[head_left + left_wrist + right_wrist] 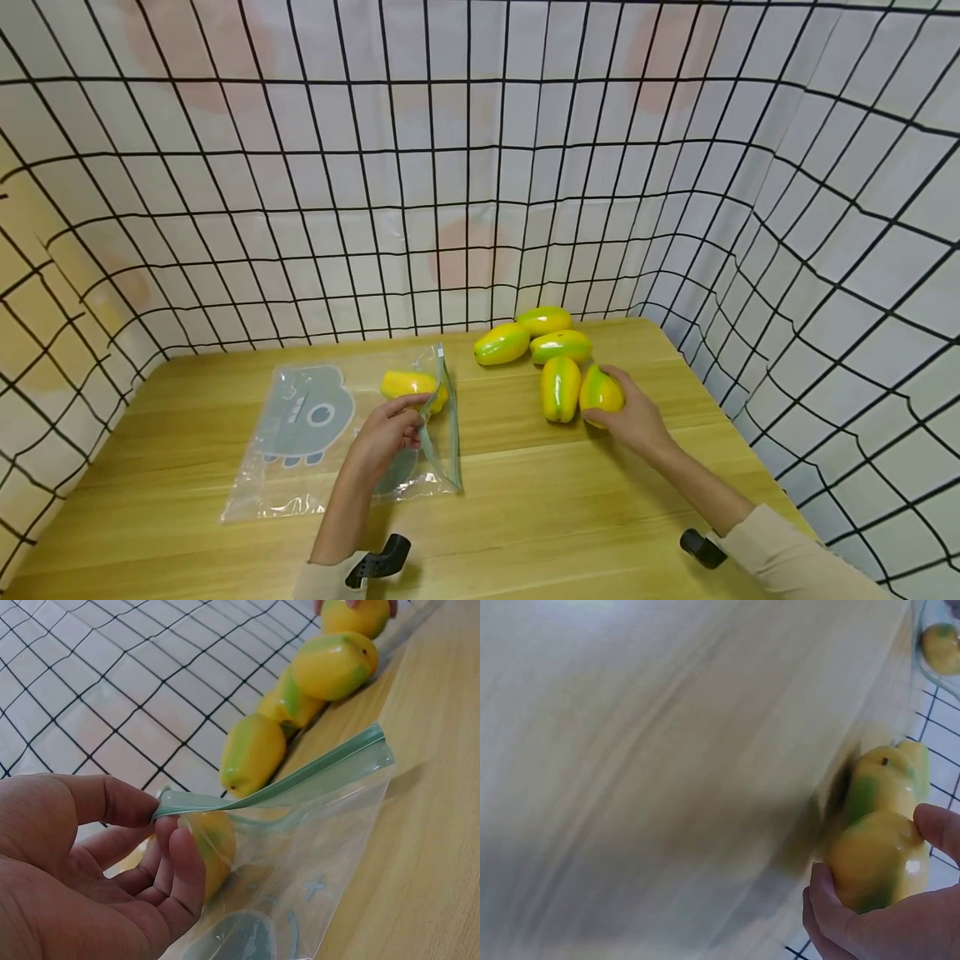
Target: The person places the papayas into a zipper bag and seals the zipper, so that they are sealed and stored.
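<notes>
My left hand (387, 439) pinches the green zip edge (300, 778) of a clear zip bag (251, 492) between thumb and fingers, lifting the upper layer so the mouth gapes to the right. One yellow-green papaya (405, 383) lies inside the bag near its mouth. On the right, my right hand (633, 417) grips another papaya (600, 393), thumb on one side and fingers round the other. In the right wrist view this papaya (877, 862) overlaps the neighbouring one (881, 784). A papaya (561, 389) lies just left of the held one.
Three more papayas, among them one at the left (502, 344), lie together toward the back of the wooden table (510, 517). Black wire mesh (468, 183) over white cloth stands along the back and sides. The bag bears a grey-blue cartoon animal print (311, 408).
</notes>
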